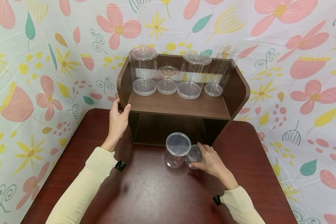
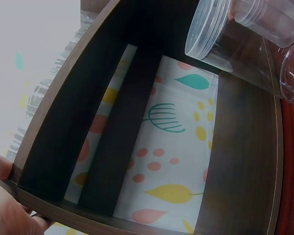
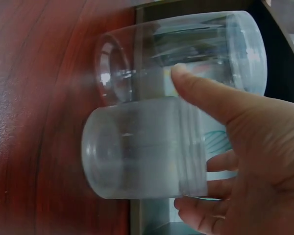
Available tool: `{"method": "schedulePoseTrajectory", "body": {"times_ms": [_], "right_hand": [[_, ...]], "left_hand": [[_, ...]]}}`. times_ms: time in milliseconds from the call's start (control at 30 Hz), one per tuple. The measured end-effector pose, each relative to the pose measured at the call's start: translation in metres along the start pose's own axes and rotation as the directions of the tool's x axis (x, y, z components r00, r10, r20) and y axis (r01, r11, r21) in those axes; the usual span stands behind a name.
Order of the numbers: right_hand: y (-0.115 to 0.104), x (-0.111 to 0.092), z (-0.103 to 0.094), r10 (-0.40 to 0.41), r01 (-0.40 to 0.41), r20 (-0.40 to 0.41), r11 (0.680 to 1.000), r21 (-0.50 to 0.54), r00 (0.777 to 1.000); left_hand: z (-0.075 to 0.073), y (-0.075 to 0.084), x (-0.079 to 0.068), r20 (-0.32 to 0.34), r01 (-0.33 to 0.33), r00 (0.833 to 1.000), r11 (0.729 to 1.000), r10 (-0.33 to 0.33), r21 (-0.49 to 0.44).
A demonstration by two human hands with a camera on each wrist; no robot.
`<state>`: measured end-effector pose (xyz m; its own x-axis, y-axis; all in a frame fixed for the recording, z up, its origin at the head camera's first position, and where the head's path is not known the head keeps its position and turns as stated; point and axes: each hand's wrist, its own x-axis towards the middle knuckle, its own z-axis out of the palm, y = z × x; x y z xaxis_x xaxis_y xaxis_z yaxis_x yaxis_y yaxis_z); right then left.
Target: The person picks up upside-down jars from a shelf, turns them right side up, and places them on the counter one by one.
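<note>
The small jar (image 1: pixel 194 153) stands upright on the table (image 1: pixel 151 189), in front of the lower opening of a brown shelf unit (image 1: pixel 179 107). It lies at the right hand (image 1: pixel 211 160) and well apart from the left hand (image 1: pixel 119 122). The thumb and fingers of the right hand are spread on different sides of the small jar near its top; whether they press on it or only surround it cannot be told. In the right wrist view the fingertips reach the lid's edge, while the thumb tip extends past the jar's side, overlapping the outline of the taller jar (image 1: pixel 177 151). This 2nd jar, capped and upright, stands just beside the small jar, on the side toward the left hand.

The left hand is clamped on the shelf unit's left side panel, thumb at the front edge and fingers round the outer face. On the upper board 4 clear containers (image 1: pixel 143 73) stand in a row: 3 tall, and 1 short, 2nd from the left.
</note>
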<state>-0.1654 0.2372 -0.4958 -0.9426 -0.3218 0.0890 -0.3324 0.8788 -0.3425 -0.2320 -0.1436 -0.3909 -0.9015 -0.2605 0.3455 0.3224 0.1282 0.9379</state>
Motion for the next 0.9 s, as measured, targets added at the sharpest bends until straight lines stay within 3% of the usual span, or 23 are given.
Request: {"method": "schedulePoseTrajectory", "body": {"times_ms": [200, 467, 767, 900], "right_hand": [[-0.004, -0.005, -0.036, 0.024, -0.023, -0.005, 0.986, 0.164, 1.000], [-0.023, -0.005, -0.113, 0.011, 0.064, -0.182, 0.913, 0.402, 0.983], [-0.052, 0.010, -0.182, 0.147, 0.091, -0.390, 0.843, 0.529, 0.909], [-0.063, 0.023, -0.205, 0.217, 0.076, -0.446, 0.830, 0.553, 0.868]], "left_hand": [[-0.001, -0.001, 0.000, 0.013, -0.001, 1.000, 1.000, 0.001, 0.006], [-0.002, -0.003, 0.001, 0.013, -0.016, 1.000, 1.000, 0.016, 0.015], [-0.003, -0.004, 0.001, 0.026, 0.009, 1.000, 1.000, -0.009, 0.008], [-0.002, 0.006, -0.001, 0.029, 0.026, 0.999, 0.999, -0.027, 0.030]]}}
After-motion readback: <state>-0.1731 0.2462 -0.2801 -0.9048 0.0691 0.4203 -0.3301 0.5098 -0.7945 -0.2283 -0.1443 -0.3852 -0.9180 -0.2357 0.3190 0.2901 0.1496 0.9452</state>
